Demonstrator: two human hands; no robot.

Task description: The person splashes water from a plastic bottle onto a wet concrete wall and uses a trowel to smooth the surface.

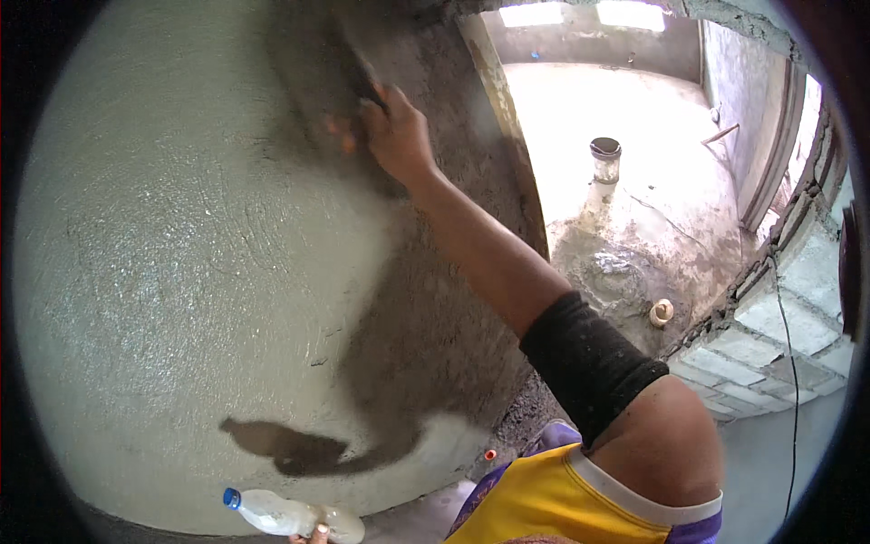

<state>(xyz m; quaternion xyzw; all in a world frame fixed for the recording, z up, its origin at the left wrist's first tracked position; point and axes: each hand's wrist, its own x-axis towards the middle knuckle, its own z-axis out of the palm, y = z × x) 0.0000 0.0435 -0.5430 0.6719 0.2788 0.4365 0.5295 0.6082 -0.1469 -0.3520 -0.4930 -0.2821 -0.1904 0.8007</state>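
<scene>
My right hand (401,140) is stretched up to the far part of a wall coated in wet grey plaster (172,272). Its fingers are closed round a dark flat trowel (355,53), seen nearly edge-on against the plaster and partly lost in shadow. Low at the bottom edge, my left hand (314,535) grips a clear plastic bottle (272,512) with a blue cap. The bottle lies tilted on its side, cap pointing left, with pale contents. Only a few fingers of that hand show.
Right of the wall's edge, a bucket (605,160) stands on a pale concrete floor (562,109). Nearer are a mound of wet mortar (616,263) and a cream pipe piece (662,313). A block wall (770,335) with a hanging black cable (794,399) bounds the right.
</scene>
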